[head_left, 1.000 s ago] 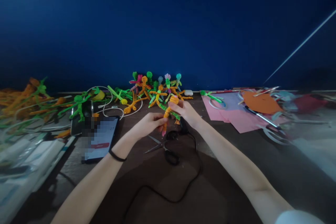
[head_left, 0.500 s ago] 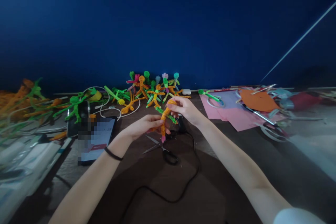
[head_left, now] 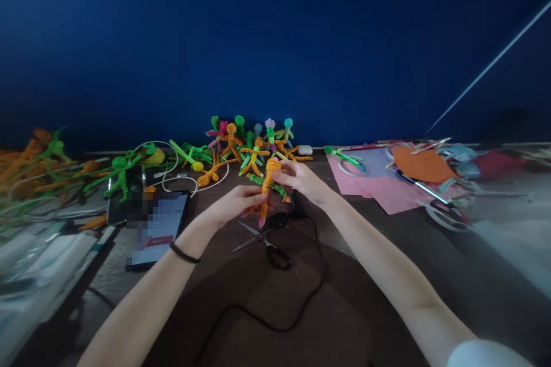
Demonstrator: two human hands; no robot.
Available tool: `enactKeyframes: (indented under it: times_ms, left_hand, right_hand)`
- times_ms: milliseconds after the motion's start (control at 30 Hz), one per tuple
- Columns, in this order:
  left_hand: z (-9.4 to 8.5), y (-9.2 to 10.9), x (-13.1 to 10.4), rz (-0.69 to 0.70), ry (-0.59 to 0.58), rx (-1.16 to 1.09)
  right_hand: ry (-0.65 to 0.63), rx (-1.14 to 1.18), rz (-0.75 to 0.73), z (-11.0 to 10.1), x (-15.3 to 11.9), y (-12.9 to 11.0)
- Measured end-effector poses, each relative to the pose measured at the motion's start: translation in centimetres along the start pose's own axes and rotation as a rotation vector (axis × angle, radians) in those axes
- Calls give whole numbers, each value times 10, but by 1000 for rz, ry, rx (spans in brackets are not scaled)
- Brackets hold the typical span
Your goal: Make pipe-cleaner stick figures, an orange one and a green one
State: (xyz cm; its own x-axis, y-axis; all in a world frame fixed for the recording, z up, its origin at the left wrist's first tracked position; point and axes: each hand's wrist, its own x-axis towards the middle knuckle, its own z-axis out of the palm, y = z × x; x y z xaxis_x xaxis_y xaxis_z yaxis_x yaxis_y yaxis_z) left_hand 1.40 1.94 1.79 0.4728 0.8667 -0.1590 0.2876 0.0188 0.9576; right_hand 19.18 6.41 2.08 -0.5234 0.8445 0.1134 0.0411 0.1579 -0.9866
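Between the hands (head_left: 272,186), an orange figure (head_left: 267,183), partly hidden by fingers.

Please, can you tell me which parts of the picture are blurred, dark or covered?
Head view: strong blur at the far left, across the orange pile, and far right, across a red item; head view: sharper near the held orange figure; head view: dim, with soft shadow over the tabletop; head view: pixel blocks cover part of the phone.

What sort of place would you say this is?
Probably a craft table, perhaps at home: pipe-cleaner figures stand along the back, open scissors lie below the hands, and coloured paper is spread to the right.
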Motion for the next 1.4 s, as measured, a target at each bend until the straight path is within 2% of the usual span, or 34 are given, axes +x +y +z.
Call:
enactKeyframes:
  times_ms: [167, 300, 700, 900, 1000, 1100, 1267, 1400]
  left_hand:
    - [1, -3, 1, 4, 18, 23]
    - [2, -3, 1, -24, 25, 18]
    - [3, -5, 4, -36, 117, -17]
    - [-6, -7, 5, -40, 226, -54]
    - [-11, -9, 6, -38, 279, -145]
    - [-15, -10, 6, -53, 283, -224]
    - [-14, -10, 6, -55, 261, -274]
    - [-10, -9, 7, -25, 362, -295]
  right_hand:
    - [-149, -47, -18, 2, 0, 5]
    - [-169, -47, 36, 4, 0, 8]
    - [-163, 2, 94, 8, 0, 5]
    - [3, -138, 53, 0, 3, 14]
    - [-90, -154, 148, 0, 2, 13]
    - [-179, -134, 182, 4, 0, 10]
    - [-128, -100, 181, 12, 0, 11]
    - [-90, -161, 125, 13, 0, 14]
